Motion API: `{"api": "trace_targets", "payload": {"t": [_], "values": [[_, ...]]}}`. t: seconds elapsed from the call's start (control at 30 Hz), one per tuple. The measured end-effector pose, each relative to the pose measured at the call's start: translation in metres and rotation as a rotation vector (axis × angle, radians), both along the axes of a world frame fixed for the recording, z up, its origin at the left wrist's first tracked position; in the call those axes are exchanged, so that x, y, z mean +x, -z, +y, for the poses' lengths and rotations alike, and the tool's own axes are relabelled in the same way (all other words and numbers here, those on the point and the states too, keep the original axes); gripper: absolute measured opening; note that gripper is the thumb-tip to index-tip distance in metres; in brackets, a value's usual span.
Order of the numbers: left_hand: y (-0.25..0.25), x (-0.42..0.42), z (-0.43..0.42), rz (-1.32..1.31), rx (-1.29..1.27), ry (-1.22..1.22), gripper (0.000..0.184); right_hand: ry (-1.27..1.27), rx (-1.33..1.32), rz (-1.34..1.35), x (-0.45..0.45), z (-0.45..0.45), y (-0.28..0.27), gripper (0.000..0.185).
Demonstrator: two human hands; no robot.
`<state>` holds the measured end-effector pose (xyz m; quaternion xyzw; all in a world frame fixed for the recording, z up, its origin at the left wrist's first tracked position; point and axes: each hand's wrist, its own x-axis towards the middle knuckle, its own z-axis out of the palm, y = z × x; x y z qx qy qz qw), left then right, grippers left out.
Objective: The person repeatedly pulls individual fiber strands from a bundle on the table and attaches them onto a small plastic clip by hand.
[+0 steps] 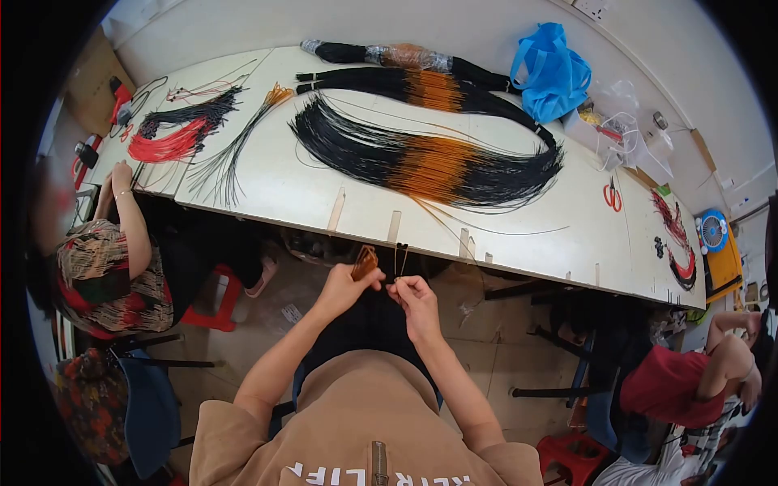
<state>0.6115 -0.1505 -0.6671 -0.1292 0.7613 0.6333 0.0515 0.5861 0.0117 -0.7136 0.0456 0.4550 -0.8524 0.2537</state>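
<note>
My left hand (344,290) is closed around a small bundle of orange-brown cord loops (366,261), just off the table's front edge. Beside it, my right hand (416,301) pinches a thin cord (397,263) that stands up from the fingertips and shows dark ends near the table edge. The hands are close together but apart. On the table in front of them lies a large curved bundle of black cords (348,154) with an orange middle section (429,166). A few loose orange strands trail from it toward the front edge.
More black cord bundles (365,78) lie at the back. To the left are grey cords with orange loops (243,142) and red-and-black cords (174,139). Scissors (612,196) and a blue bag (551,74) are on the right. Co-workers sit at both sides (113,267).
</note>
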Motion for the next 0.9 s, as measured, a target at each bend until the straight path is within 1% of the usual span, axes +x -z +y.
{"api": "trace_targets", "payload": {"t": [0.1, 0.13, 0.27, 0.3, 0.43, 0.47, 0.5, 0.53, 0.6, 0.67, 0.7, 0.77, 0.8, 0.83, 0.87, 0.9], "values": [[-0.003, -0.018, 0.006, 0.029, 0.213, -0.184, 0.022, -0.017, 0.064, 0.010, 0.006, 0.002, 0.005, 0.010], [-0.006, -0.021, 0.008, 0.030, 0.214, -0.182, 0.022, -0.015, 0.065, 0.012, 0.007, 0.002, 0.004, 0.010], [-0.018, -0.031, 0.017, -0.127, 0.382, -0.112, 0.025, -0.006, 0.050, 0.015, 0.010, 0.001, 0.002, 0.007], [-0.017, -0.031, 0.017, -0.127, 0.382, -0.111, 0.025, -0.005, 0.050, 0.015, 0.010, 0.002, 0.003, 0.007], [-0.004, -0.028, 0.015, -0.125, 0.495, -0.023, 0.025, -0.156, 0.207, 0.161, 0.006, 0.009, 0.006, 0.006], [-0.002, -0.030, 0.017, -0.114, 0.495, -0.020, 0.025, -0.217, 0.501, 0.322, 0.002, 0.012, -0.008, 0.006], [0.001, -0.030, 0.020, -0.024, 0.468, -0.063, 0.025, -0.275, 0.798, 0.483, -0.002, 0.018, -0.029, 0.005], [0.004, -0.029, 0.024, 0.063, 0.440, -0.108, 0.025, -0.272, 0.800, 0.491, -0.009, 0.021, -0.046, 0.005], [0.008, -0.027, 0.027, 0.224, 0.380, -0.192, 0.026, 0.118, 0.917, 1.036, -0.034, 0.024, -0.072, 0.007], [-0.001, -0.027, 0.025, 0.257, 0.385, -0.176, 0.025, 0.238, 1.021, 1.202, -0.074, 0.023, -0.088, 0.008], [-0.010, -0.027, 0.021, 0.294, 0.391, -0.165, 0.025, 0.297, 1.021, 1.264, -0.097, 0.018, -0.088, 0.008], [-0.029, -0.026, 0.011, 0.373, 0.401, -0.151, 0.026, 0.327, 1.077, 1.391, -0.140, 0.007, -0.085, 0.008], [-0.040, -0.025, 0.004, 0.404, 0.349, -0.163, 0.025, 0.330, 1.073, 1.400, -0.156, 0.001, -0.082, 0.008], [-0.050, -0.023, -0.003, 0.435, 0.295, -0.177, 0.024, 0.298, 1.130, 1.435, -0.170, -0.005, -0.078, 0.009], [-0.061, -0.021, -0.010, 0.441, 0.290, -0.179, 0.024, 0.266, 1.187, 1.467, -0.182, -0.011, -0.074, 0.009], [-0.071, -0.020, -0.016, 0.507, 0.311, -0.235, 0.022, 0.235, 1.244, 1.498, -0.191, -0.016, -0.073, 0.009]]}}
